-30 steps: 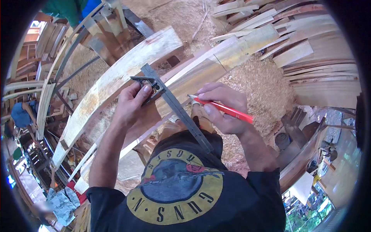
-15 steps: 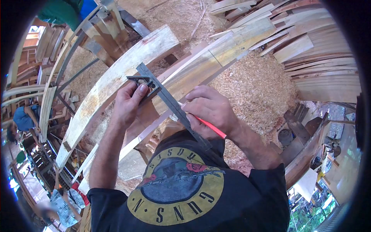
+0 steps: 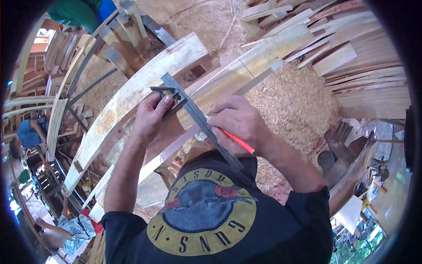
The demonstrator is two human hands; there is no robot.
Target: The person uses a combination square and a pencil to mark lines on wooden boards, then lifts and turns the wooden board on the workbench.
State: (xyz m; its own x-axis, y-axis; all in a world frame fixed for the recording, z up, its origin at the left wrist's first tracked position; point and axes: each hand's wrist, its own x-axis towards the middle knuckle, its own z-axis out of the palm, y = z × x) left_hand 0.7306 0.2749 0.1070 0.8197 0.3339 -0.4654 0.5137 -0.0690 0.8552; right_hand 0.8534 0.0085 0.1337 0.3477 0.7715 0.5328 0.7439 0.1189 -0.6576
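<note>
My left hand (image 3: 151, 115) is closed round the head of a combination square (image 3: 198, 118), its thumb pressed on top. The square's long metal blade slants from the upper left down toward my shirt. My right hand (image 3: 239, 123) pinches a red pencil (image 3: 238, 141) close beside the blade; its tip end is at the fingers near the blade's edge, and the back end points down to the right. Beneath the square lies a long wooden beam (image 3: 263, 57) with a dark line across it. To its left a thick curved timber (image 3: 118, 97) runs alongside.
Wood shavings (image 3: 290, 105) cover the ground right of the beam. Stacked planks (image 3: 365, 57) fill the upper right. At the left, a person in blue (image 3: 30, 133) bends over, and another in a patterned shirt (image 3: 77, 235) is lower down. Upright posts (image 3: 121, 44) stand at upper left.
The view has shifted slightly, so the timbers and the square appear a little to the right. Both hands keep their holds. The person at lower left has moved an arm.
</note>
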